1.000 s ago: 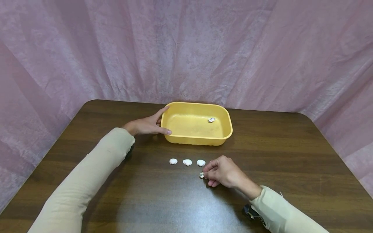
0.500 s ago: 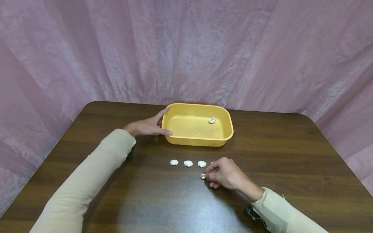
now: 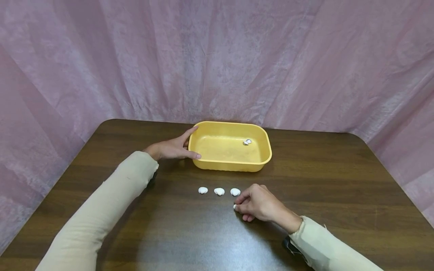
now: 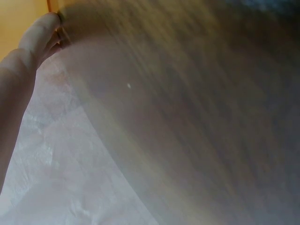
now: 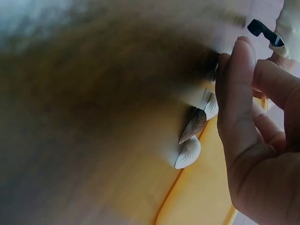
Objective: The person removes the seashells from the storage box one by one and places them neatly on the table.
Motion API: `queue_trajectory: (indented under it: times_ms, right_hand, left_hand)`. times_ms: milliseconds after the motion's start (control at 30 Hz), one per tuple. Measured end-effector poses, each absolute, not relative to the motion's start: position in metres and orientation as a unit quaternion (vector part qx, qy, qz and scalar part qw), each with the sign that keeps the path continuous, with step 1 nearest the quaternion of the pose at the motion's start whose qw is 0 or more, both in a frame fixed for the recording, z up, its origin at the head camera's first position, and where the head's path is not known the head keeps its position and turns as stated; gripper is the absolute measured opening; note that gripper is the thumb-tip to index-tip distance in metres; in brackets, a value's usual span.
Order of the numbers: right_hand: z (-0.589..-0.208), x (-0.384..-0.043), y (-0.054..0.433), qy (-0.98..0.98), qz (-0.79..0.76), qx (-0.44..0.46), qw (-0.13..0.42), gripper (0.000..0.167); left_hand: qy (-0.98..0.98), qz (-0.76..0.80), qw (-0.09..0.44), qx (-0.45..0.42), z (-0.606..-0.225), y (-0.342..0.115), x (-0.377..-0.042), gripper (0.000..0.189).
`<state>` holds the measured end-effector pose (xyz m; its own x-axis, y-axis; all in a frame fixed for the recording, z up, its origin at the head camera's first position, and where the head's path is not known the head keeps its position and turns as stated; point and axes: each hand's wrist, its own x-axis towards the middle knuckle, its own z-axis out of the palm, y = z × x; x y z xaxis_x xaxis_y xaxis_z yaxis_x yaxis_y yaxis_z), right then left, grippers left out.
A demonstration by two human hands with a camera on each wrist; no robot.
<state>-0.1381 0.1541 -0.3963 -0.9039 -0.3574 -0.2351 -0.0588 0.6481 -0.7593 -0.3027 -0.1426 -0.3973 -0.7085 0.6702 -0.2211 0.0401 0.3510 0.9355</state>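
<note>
Head view: I am facing a brown table with a pink curtain hanging behind it.
Left hand: my left hand is gripping the left end of the yellow tray, thumb at the near corner, forefinger reaching to the far one.
Yellow tray: its long axis is running left to right, beyond the shells on the table.
Row: a left shell, a middle shell and a right shell are lying in line, apart from one another, roughly parallel to the tray's long side.
Pinched shell: the pinched shell is poking out at my right fingertips, just on my side of the right shell. My fingers are covering most of it, so I cannot tell its long axis or whether it is touching the table.
Pair inside: two shells are lying close together toward the tray's right end.
Right hand: my right hand is pinching that shell between thumb and forefinger. It is the nearer hand to the row, reaching in from the right; my left is sitting well apart, farther off.
</note>
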Motion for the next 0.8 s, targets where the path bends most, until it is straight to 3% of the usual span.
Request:
queue_trajectory:
  times_ms: [267,600,800]
  right_hand:
    - [-0.396,-0.142,0.149,0.892,-0.401,-0.113,0.176,0.005]
    - [-0.374,-0.158,0.168,0.845,-0.484,-0.080,0.212,0.015]
    - [-0.380,-0.158,0.163,0.850,-0.460,-0.101,0.236,0.010]
  left_hand:
    - [0.762,0.525,0.305,0.227,-0.399,-0.142,-0.302,0.114]
    - [0.766,0.518,0.302,0.233,-0.396,-0.142,-0.301,0.114]
    - [0.769,0.516,0.302,0.225,-0.396,-0.143,-0.301,0.114]
